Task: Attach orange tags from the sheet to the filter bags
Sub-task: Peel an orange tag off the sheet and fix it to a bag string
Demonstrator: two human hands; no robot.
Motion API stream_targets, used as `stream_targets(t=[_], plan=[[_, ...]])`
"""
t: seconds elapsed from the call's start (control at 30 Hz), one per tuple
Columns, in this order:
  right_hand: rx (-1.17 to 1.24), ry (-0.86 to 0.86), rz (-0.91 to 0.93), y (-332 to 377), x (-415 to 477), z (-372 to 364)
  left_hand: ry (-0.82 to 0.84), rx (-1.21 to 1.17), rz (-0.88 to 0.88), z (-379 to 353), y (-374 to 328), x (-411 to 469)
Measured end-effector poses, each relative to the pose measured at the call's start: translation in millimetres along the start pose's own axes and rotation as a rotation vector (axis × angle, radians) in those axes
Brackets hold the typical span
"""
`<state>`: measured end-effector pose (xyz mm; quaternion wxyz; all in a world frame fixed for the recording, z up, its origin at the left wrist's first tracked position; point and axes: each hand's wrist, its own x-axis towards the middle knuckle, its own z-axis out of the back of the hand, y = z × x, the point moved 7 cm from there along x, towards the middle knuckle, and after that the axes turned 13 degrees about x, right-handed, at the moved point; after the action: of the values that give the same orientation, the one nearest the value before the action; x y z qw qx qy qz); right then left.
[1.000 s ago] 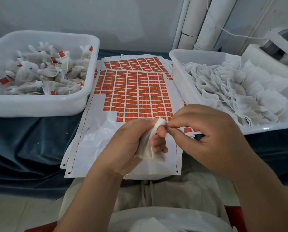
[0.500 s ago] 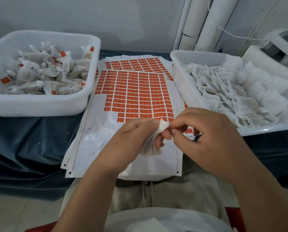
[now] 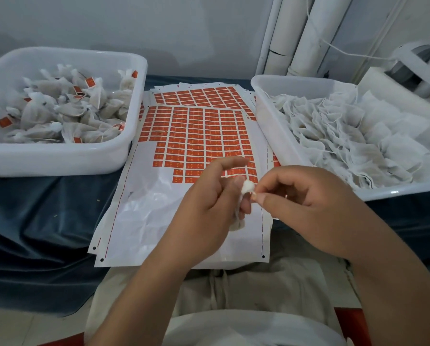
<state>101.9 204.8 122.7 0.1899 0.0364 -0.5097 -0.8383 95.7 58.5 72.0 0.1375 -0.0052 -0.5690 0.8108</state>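
Gripping the filter bag (image 3: 249, 188) in our left hand (image 3: 204, 208), right hand (image 3: 304, 196) pinching its top; the orange tags (image 3: 196, 136) are up at 12 o'clock.

- Tag sheet (image 3: 196, 136): white backing, orange rect. tags in a tight grid w/ thin white gaps btwn; near part bare white, the orange block ending in a stepped edge.
- Sheet edges: red dashed line down each long side, black dots at the near corners.
- Left tub (image 3: 59, 158): white. Tagged bags (image 3: 84, 113) in it off-white to greyish, orange tags dotted thru the heap.
- Right tub (image 3: 271, 116): white. Loose bags (image 3: 346, 136) plain white, white strings.
- Lone bag (image 3: 249, 187) over the sheet: white.
- Cloth (image 3: 34, 221) under the tubs: dark blue.
- Pipes (image 3: 309, 33): white; wall (image 3: 159, 26) pale grey.
- Trousers (image 3: 259, 283): beige. Seat (image 3: 354, 325): red.
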Motion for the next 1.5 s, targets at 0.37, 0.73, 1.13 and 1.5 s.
stream_targets(t=[0.37,0.73,1.13,1.5], plan=[[0.205,-0.041,-0.065,-12,6,-6,-0.016,0.03,-0.11,8,-7,1],[0.494,0.189,-0.138,-28,10,-16,-0.157,-0.375,0.167,15,15,2],[1.451,0.094,-0.203,-29,25,-39,-0.157,-0.25,0.054,9,7,0],[1.275,-0.084,-0.177,-33,23,-22,-0.17,0.1,0.04,10,13,8]])
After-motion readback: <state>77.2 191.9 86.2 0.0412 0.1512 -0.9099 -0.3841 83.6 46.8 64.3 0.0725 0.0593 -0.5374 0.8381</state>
